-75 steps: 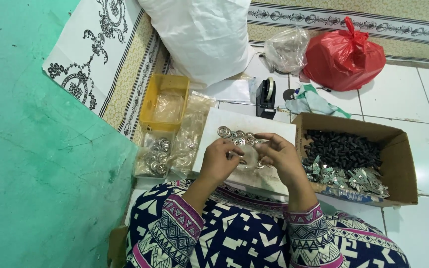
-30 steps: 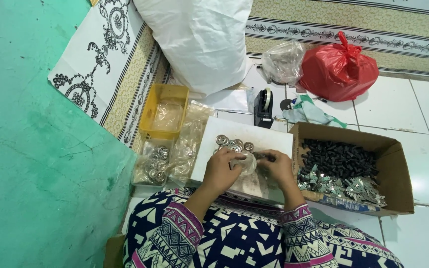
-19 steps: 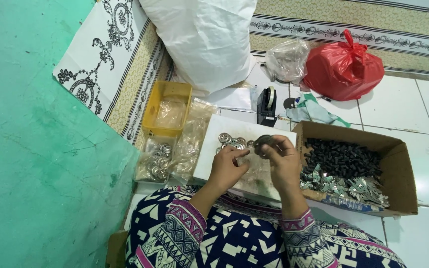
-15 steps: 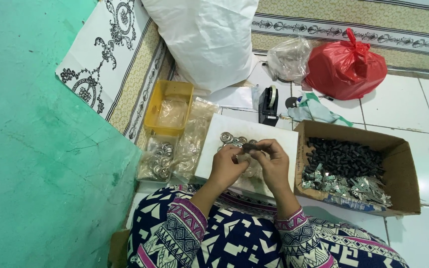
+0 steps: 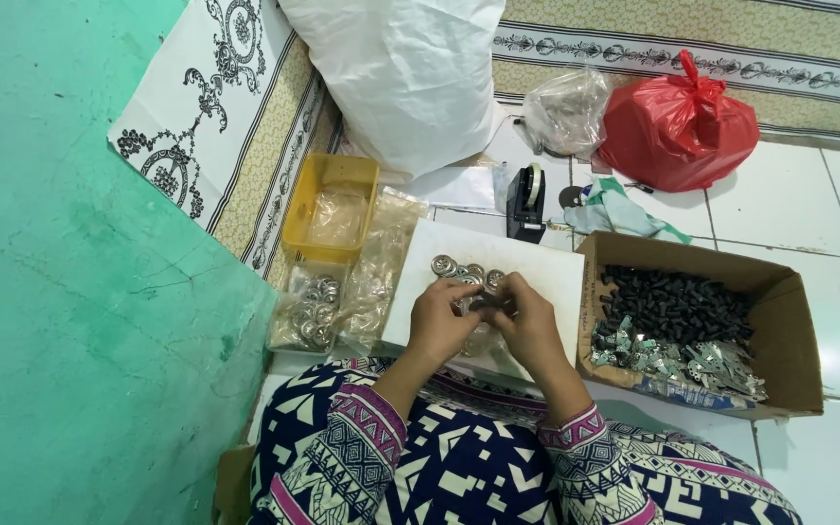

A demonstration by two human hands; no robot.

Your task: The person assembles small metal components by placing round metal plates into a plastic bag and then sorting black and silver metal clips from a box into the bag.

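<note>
Cardboard box [image 5: 797, 331] at right: black pieces [image 5: 678, 303] at back, silvery metal pieces [image 5: 678, 356] at front. Yellow tray [image 5: 296, 219] at left: clear bag inside. Clear bag of round metal parts [image 5: 313, 313] just below it. White board [image 5: 546, 272] in middle, round metal parts [image 5: 457, 269] on it. Left hand [image 5: 439, 321] and right hand [image 5: 527, 326] together over board, fingers pinched on small dark part [image 5: 486, 303]. Tape dispenser [image 5: 527, 199], red bag [image 5: 678, 126], white sack [image 5: 405, 73] beyond.

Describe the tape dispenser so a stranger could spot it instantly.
Start at the big white sack at the top. Just below its right corner, on the white floor tiles, stands the tape dispenser, beyond the white board. It is the only small black upright thing there, holding a pale tape roll.
</note>
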